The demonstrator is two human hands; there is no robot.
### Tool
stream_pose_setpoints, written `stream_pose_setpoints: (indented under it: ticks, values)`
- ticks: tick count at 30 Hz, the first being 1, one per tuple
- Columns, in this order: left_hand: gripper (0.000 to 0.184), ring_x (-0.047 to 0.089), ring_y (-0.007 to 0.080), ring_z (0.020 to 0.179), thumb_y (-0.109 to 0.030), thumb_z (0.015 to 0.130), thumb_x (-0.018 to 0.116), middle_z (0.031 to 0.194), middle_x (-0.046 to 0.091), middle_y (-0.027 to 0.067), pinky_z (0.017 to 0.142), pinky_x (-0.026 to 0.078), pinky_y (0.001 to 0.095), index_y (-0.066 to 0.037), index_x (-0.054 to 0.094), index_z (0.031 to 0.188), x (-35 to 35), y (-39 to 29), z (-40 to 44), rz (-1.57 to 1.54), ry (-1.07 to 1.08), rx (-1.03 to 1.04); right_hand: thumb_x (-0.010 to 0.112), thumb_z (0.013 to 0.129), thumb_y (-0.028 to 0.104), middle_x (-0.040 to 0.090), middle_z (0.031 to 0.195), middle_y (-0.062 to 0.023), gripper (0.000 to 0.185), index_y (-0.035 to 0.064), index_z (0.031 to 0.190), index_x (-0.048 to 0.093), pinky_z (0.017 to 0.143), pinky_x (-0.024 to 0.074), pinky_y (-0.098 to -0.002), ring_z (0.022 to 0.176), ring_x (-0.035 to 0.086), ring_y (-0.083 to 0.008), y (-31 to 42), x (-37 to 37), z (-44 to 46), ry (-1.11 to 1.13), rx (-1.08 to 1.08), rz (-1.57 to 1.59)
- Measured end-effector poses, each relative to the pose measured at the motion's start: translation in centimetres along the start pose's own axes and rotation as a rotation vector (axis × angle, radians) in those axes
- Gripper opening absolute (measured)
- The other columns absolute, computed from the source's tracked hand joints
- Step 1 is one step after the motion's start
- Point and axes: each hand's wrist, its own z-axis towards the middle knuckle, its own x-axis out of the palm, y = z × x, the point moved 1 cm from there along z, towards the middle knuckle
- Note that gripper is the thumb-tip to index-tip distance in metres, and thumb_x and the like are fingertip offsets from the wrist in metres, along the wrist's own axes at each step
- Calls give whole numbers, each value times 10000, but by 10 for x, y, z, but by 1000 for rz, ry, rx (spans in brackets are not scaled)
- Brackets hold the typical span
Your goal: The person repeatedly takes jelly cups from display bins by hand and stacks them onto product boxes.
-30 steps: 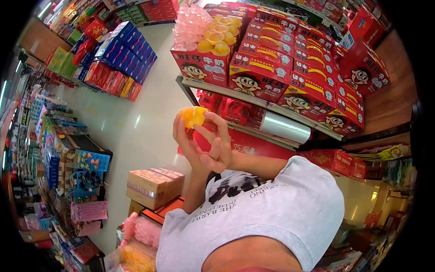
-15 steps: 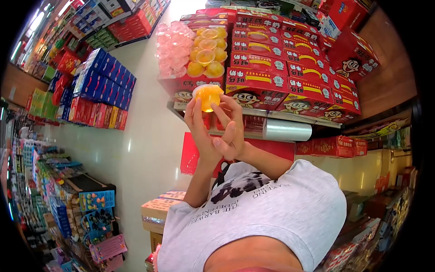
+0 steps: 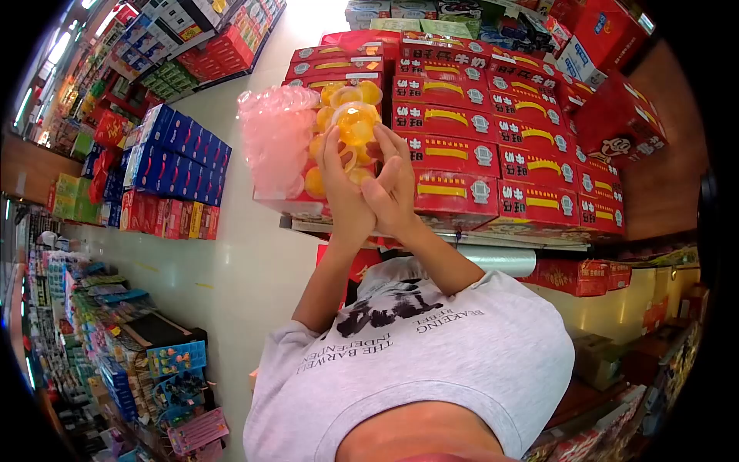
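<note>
Between the fingertips of my two hands is a clear, rounded jelly cup point(image 3: 356, 123) with orange contents. My left hand point(image 3: 346, 192) grips its left side, fingers pointing away from me. My right hand point(image 3: 395, 185) closes on the right side, its thumb folded inward near the left palm. The wrists are close together. Just beyond and below the cup are several similar orange jelly cups point(image 3: 370, 93), partly hidden by my hands. To their left is a heap of pink translucent packs point(image 3: 277, 142), whose contents I cannot make out.
Stacked red milk cartons point(image 3: 450, 154) fill the display ahead and right. A silvery roll point(image 3: 496, 262) lies under its edge. Blue boxes point(image 3: 181, 150) stand across the aisle floor point(image 3: 239, 254) to the left. Hanging goods point(image 3: 181, 369) are at lower left.
My hands and the held cup have moved forward, now over the orange cups on the display. The view has shifted, so the display appears nearer. Both hands keep hold of the cup.
</note>
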Motion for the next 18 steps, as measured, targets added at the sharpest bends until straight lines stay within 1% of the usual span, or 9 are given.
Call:
stream_pose_setpoints:
  ticks: [2,3,5,6,8,11,15,17,18]
  values:
    - [855,514,297,1241,-311,806,831,1387,433,190,1024,451,386,1,357,1446,11,14,22,86,-2,18,607,825,245,413,1394,-309,721,-182,1370,408,1038,426,-431,1259,482,-399,-16,2,17,-15,71,52]
    - [855,514,297,1241,-311,806,831,1387,433,190,1024,451,386,1,357,1446,15,21,33,90,0,17,607,825,245,413,1394,-309,721,-182,1370,408,1038,426,-431,1259,482,-399,-24,3,26,-17,74,54]
    - [837,535,307,1209,-329,807,832,1359,460,198,1018,458,389,7,387,1431,19,35,50,187,14,6,637,820,244,420,1389,-313,721,-191,1354,421,1040,429,-420,1269,478,-393,-42,9,40,-15,184,107]
    - [837,535,307,1209,-329,807,832,1359,460,198,1018,458,389,7,387,1431,22,41,58,191,17,2,637,820,244,420,1389,-313,721,-191,1354,421,1040,429,-420,1269,478,-393,-51,11,46,-16,190,109]
    - [784,547,295,1174,-350,805,832,1330,482,204,1000,461,386,18,458,1388,28,53,71,178,21,-116,667,813,255,419,1392,-317,723,-199,1329,442,1057,415,-421,1283,472,-392,-67,15,56,12,278,99]
    - [740,551,285,1148,-377,812,820,1306,498,204,978,462,376,28,511,1349,32,63,88,171,76,-207,671,809,271,432,1388,-316,723,-205,1310,459,1070,402,-423,1296,466,-389,-77,20,68,11,364,121]
    - [720,544,265,1142,-394,822,806,1276,518,200,967,456,369,62,536,1309,36,71,102,261,83,-231,676,811,277,442,1390,-313,712,-195,1304,474,1088,381,-425,1322,444,-391,-103,25,68,23,433,163]
    - [919,503,331,1246,-415,791,823,1346,484,276,1014,442,391,177,413,1362,37,73,106,219,159,-409,642,884,244,375,1475,-266,645,-145,1361,447,1090,381,-355,1315,466,-293,-114,27,64,116,490,121]
    - [919,503,331,1246,-415,791,823,1346,484,276,1014,442,391,177,413,1362,38,74,108,230,168,-415,642,884,244,375,1475,-266,645,-145,1361,447,1090,381,-355,1315,466,-293,-111,26,68,109,502,128]
